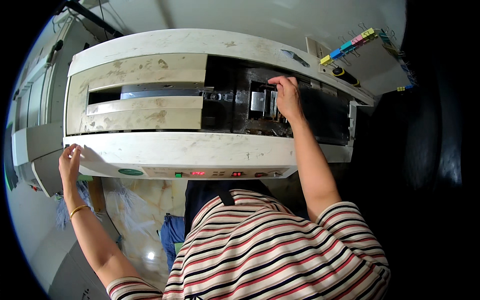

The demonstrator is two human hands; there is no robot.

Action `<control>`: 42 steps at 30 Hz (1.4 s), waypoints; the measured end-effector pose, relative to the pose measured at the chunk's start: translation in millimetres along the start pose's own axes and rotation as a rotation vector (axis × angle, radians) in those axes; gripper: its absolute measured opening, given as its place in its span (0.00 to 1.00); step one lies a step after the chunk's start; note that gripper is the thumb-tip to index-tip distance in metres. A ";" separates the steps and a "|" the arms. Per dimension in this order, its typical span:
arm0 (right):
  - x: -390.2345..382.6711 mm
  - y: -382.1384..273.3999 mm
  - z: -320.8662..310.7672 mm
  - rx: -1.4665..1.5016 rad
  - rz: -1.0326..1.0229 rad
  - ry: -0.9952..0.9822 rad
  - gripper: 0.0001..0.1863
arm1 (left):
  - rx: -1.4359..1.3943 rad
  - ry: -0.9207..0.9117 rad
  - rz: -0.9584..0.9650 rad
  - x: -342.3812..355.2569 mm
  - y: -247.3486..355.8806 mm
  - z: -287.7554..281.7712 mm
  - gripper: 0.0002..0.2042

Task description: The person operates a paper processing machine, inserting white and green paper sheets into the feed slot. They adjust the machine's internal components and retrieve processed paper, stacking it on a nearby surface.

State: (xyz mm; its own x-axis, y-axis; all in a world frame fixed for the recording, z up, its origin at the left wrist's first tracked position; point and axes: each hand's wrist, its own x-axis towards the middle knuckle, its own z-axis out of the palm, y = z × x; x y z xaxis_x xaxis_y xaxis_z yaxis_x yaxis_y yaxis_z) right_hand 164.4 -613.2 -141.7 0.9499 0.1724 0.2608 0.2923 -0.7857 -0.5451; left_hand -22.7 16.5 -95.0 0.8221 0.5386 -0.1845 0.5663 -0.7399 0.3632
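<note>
My right hand (pixel 288 97) reaches into the dark recess (pixel 235 107) of a long white machine (pixel 190 147), fingers bent at a metal block (pixel 257 102) with narrow plates beside it; what they grip is unclear. My left hand (pixel 70 160) is at the machine's left front corner, fingers curled near a small black part; anything between them is too small to make out. A slotted beige cover (pixel 140 72) lies left of the recess, and a control strip (pixel 210 174) with red digits and switches runs along the front.
Colored binder clips (pixel 348 46) sit along a board at the back right, above a yellow-black handled tool (pixel 345 76). Grey equipment (pixel 35 145) stands at the left. Below are the tiled floor (pixel 135 200), pale strands (pixel 122 192) and blue cloth (pixel 172 235).
</note>
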 end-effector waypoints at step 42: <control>79.6 31.4 -38.4 -0.238 -0.157 0.103 0.09 | -0.002 -0.011 -0.026 1.1 2.5 2.3 0.22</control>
State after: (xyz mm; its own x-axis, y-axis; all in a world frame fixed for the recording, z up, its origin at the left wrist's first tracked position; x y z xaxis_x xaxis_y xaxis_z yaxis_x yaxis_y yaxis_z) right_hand 244.9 -647.0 -107.5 0.8754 0.2507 0.4134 0.3885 -0.8738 -0.2926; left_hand -20.2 14.3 -96.3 0.8079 0.5529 -0.2039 0.5871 -0.7251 0.3599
